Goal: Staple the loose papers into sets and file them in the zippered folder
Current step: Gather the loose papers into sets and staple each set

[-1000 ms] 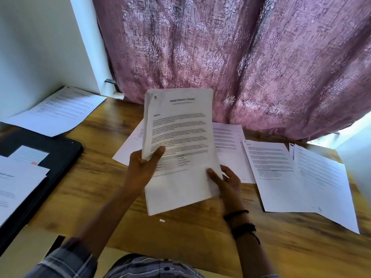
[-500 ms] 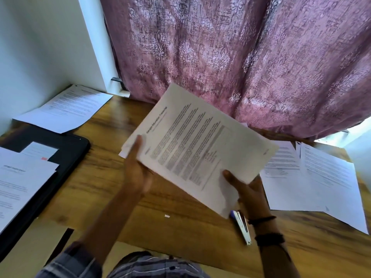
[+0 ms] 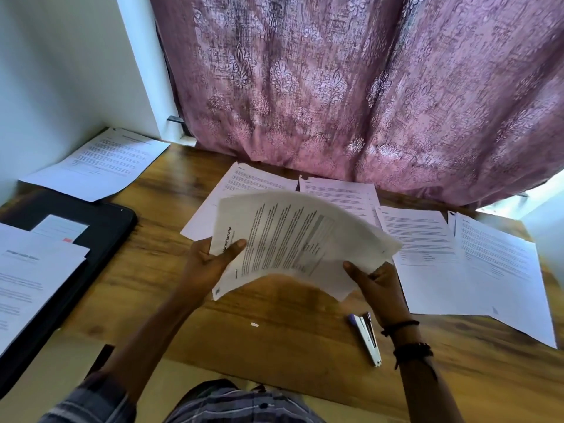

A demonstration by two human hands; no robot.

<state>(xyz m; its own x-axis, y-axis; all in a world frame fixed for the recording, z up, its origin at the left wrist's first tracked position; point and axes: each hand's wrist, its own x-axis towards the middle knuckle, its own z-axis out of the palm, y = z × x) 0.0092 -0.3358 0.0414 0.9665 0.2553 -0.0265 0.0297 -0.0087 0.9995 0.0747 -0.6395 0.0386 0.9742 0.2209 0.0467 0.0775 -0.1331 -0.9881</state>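
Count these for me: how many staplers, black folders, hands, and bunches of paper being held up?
Staplers: 1, the stapler
Black folders: 1, the folder
Hands: 2, the left hand and the right hand
Bunches of paper held up: 1, the paper stack, gripped by both hands
Total: 5

Sheaf of printed pages (image 3: 293,239): off the table (image 3: 274,355), turned sideways, bowed upward in the middle. Your left hand (image 3: 207,264) pinches its left end, your right hand (image 3: 378,285) its lower right corner.
Stapler (image 3: 367,338): white, purple tip, flat on the table just beside your right wrist.
Loose sheets (image 3: 500,264): flat, overlapping, in a row along the far side and out right. One more set (image 3: 97,166) lies far left.
Folder (image 3: 103,236): black, flat at left, printed sheets (image 3: 33,270) on it.
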